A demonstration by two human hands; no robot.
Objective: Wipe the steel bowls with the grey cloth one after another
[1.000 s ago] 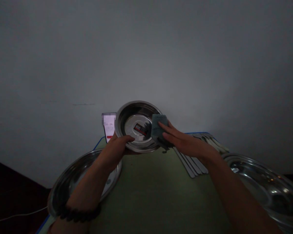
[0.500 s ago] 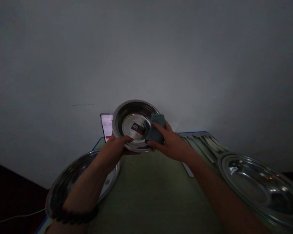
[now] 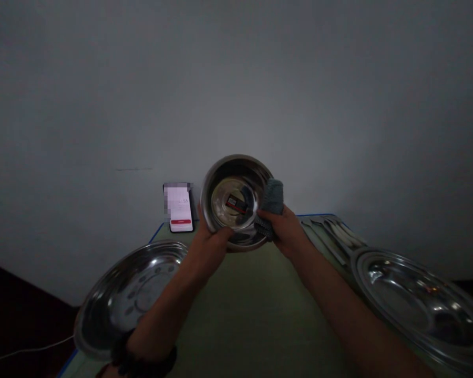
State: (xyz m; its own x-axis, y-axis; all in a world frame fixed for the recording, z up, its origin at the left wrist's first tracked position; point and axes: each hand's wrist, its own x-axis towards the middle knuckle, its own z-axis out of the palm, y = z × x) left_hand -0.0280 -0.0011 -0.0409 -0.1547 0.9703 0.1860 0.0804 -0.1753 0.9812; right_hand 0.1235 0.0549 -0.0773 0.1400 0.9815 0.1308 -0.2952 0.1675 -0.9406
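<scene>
Nearest to us, a dark bead bracelet on the left wrist, then bare green table at 6 o'clock from the bowl. Big steel basin at 8 o'clock, another wide steel basin at 4 o'clock.

Left hand is closed on the small steel bowl: thumb hooked over the rim at 7 o'clock, remaining fingers round the outer wall toward 9, mostly hidden. Right hand has a folded grey cloth pinched under the thumb, set against the rim at 3 to 4 o'clock; its other fingers sit out of sight, so we can't tell how firmly they press.

Bowl is held up over the far part of the table, mouth tipped toward us, label on its inside bottom. We judge it light, thin-walled, stiff; unlikely to break, may dent. Smooth metal could slip, more so if damp, which we can't tell. Best hold: rolled rim, thumb inside, fingers under, 7 to 9 o'clock, leaving 3 free. Cloth looks soft, bunches easily; hold it by the folded middle.

Farther: flat utensils between 3 and 4 o'clock, lit phone at 9, grey wall at 12.
</scene>
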